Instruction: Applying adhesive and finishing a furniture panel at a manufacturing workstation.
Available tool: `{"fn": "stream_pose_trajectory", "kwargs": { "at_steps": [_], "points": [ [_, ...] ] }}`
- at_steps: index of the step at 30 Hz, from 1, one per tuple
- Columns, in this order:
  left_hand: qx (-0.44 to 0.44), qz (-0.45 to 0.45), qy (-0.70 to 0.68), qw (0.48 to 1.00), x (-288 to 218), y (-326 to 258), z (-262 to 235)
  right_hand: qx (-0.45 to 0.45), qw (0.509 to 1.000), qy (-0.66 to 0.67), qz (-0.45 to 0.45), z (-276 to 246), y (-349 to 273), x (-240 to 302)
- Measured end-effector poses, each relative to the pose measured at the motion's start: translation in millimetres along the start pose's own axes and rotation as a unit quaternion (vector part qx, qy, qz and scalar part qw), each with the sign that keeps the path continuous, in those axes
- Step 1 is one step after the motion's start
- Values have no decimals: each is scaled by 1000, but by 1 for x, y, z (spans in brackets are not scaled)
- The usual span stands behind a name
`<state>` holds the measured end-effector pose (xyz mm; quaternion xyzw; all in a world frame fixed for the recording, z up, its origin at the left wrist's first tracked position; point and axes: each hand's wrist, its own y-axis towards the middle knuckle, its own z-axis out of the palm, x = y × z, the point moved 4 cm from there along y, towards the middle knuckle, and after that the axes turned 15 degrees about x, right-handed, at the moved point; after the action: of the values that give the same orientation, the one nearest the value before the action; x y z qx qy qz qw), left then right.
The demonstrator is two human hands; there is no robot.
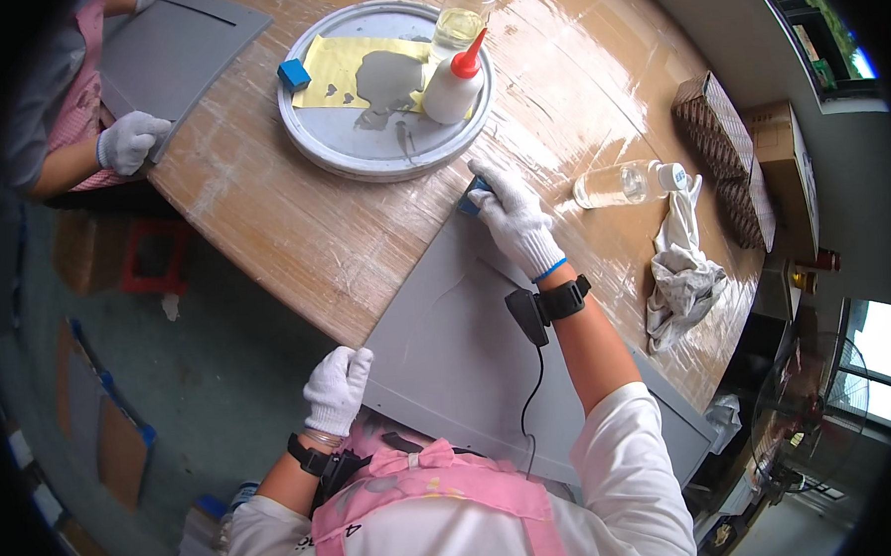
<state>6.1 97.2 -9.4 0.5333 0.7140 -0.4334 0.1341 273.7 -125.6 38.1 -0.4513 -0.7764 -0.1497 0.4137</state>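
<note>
A large flat grey panel (pixel 434 353) lies on the table's near edge in front of me. My left hand (pixel 337 390), in a white knit glove, is closed at the panel's left corner with its thumb by the edge. My gloved right hand (pixel 510 214) grips a small blue block (pixel 472 199) at the panel's far edge; the fingers partly hide it. Beyond it, a round grey lid-like tray (pixel 326 156) carries a yellow sheet (pixel 332 59) smeared with grey paste. Another blue block (pixel 293 75) rests on the tray's left rim, and a white squeeze bottle (pixel 452 91) with a red nozzle stands at its right.
A clear jar (pixel 462 21) stands at the tray's back. A clear bottle (pixel 620 184) lies to the right, near a crumpled cloth (pixel 679 268). Brown patterned boxes (pixel 718 147) line the right side. At the left, a co-worker's gloved hand (pixel 131 143) holds another grey panel (pixel 172 51).
</note>
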Motion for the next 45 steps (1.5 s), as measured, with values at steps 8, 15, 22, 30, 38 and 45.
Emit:
{"fn": "stream_pose_trajectory", "kwargs": {
  "at_steps": [8,15,22,30,38,45],
  "points": [
    [-2,6,-4,1000,5,0,2,7,999,-16,49,-11,-18,0],
    [12,-2,10,1000,2,1,0,20,994,-21,102,-15,-26,-1],
    [14,21,19,999,2,2,1,20,984,-92,149,-42,-86,-22],
    [19,44,14,999,7,4,5,-23,969,-104,221,-76,-183,-63],
    [-3,40,55,998,6,4,8,-59,973,-96,203,-78,-193,-67],
    [-28,32,37,998,5,1,13,-5,968,-105,227,-86,-216,-87]
  ]
}}
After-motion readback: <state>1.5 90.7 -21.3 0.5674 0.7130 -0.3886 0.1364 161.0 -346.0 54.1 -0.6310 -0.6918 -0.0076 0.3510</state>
